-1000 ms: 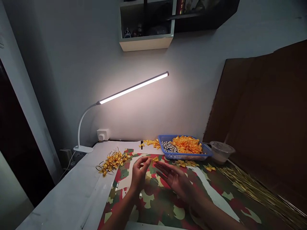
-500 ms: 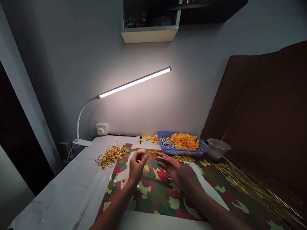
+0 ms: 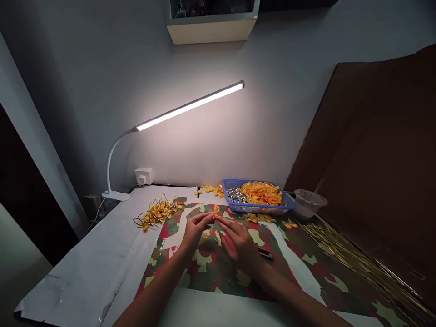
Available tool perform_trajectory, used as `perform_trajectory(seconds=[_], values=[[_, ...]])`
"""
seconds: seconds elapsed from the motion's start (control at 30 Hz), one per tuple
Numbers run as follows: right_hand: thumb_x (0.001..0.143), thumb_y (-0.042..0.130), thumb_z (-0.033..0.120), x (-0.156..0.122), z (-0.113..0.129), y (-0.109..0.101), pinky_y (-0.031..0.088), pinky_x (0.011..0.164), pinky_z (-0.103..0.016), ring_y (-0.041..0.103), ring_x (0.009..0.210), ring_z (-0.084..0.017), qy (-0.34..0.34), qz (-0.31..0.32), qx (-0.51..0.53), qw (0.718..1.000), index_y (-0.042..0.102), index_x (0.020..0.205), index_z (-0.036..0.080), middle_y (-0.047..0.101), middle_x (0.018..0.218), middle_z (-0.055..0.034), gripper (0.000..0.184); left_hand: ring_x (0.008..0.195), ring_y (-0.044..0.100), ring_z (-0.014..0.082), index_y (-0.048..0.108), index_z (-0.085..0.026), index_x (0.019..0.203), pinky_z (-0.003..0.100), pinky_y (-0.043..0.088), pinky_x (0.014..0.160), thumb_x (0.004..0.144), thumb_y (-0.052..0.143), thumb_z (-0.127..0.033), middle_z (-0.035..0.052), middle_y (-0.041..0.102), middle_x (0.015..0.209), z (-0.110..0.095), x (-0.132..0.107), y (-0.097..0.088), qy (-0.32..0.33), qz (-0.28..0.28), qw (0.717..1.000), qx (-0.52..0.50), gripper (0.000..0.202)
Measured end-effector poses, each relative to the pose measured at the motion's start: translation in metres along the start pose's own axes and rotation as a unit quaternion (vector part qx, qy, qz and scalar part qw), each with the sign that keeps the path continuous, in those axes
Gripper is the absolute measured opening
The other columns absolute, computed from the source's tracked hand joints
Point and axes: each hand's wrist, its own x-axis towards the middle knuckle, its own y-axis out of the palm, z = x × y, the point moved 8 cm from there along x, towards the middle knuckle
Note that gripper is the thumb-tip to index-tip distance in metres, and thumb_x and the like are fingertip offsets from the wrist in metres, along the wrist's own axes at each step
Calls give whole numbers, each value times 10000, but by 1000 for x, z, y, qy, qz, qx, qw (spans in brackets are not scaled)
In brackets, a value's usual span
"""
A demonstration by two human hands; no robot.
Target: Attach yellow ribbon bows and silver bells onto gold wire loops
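My left hand (image 3: 195, 229) and my right hand (image 3: 238, 240) meet over the camouflage-patterned mat (image 3: 218, 272). Between their pinched fingertips sits a small yellow ribbon bow (image 3: 216, 210). A thin gold loop seems to hang below the bow, though it is hard to make out. A pile of finished yellow bows with gold loops (image 3: 155, 214) lies to the left of my left hand.
A blue tray (image 3: 259, 208) at the back holds loose yellow bows and small silver beads. A lidded plastic cup (image 3: 309, 202) stands beside it. Gold strands (image 3: 354, 259) lie along the right. A white clamp lamp (image 3: 184, 109) lights the table. Brown cardboard (image 3: 374, 145) leans against the wall.
My right hand has closed from flat, spread fingers into a pinch on the bow, and both hands have drawn closer together. The camera has tilted down slightly.
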Motion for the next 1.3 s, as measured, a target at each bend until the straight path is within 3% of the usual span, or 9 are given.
perform_trajectory(seconds=[0.2,0.37,0.43,0.5,0.7,0.87,1.0,1.13,1.3], values=[[844,452,113,1,5,1,456,863,-452,611,1009,-262,-3,51,46,998,595,1180,220,644,1179,-92,381,732,638,186,756,-170,702,281,463,697,449,820,-417,74,731,755,4,0,1,-31,-7,999,-26,359],[788,549,194,2,-15,-10,458,828,-432,618,926,-266,134,44,176,974,683,948,283,692,1005,-65,227,661,602,146,746,-165,677,254,434,638,437,821,-448,58,695,703,7,0,-4,-51,-26,998,-31,378],[790,540,229,1,-27,-15,463,777,-402,616,857,-251,189,52,160,967,668,867,258,689,915,-67,152,638,583,132,741,-161,661,246,422,620,426,824,-452,51,679,684,7,0,-5,-55,-35,997,-29,383],[821,499,266,0,-35,-14,452,719,-360,603,784,-224,214,114,116,963,638,793,234,675,848,-61,145,616,563,119,735,-156,645,239,415,608,404,830,-453,45,670,674,6,0,-7,-56,-45,997,-29,394],[764,541,208,-9,-31,-4,358,555,-246,569,643,-157,178,296,81,935,609,706,209,659,728,-10,89,623,547,117,732,-155,661,230,400,591,401,819,-460,48,669,699,5,2,-16,-47,-85,995,-23,410],[644,580,103,-8,-22,14,259,508,-233,547,632,-159,169,361,40,916,607,716,203,653,754,-22,126,636,547,127,724,-160,654,227,388,579,400,805,-453,38,664,698,2,4,-22,-30,-105,994,-8,396],[589,556,26,2,-22,29,246,490,-237,530,571,-149,177,404,38,897,588,569,200,635,647,-20,178,642,551,132,706,-162,636,224,378,570,423,781,-461,31,654,689,-1,5,-27,-16,-119,993,5,374],[531,579,4,10,-22,42,265,454,-235,457,448,-120,178,458,102,865,562,452,199,560,478,22,211,644,555,130,698,-164,651,216,372,564,456,760,-472,30,651,691,-2,7,-34,-2,-128,992,19,370],[519,655,45,16,-7,57,340,463,-213,487,447,-104,171,494,258,813,642,505,200,585,478,58,156,634,574,149,702,-157,657,225,372,548,490,736,-496,44,653,656,-1,12,-41,2,-123,991,50,379]])
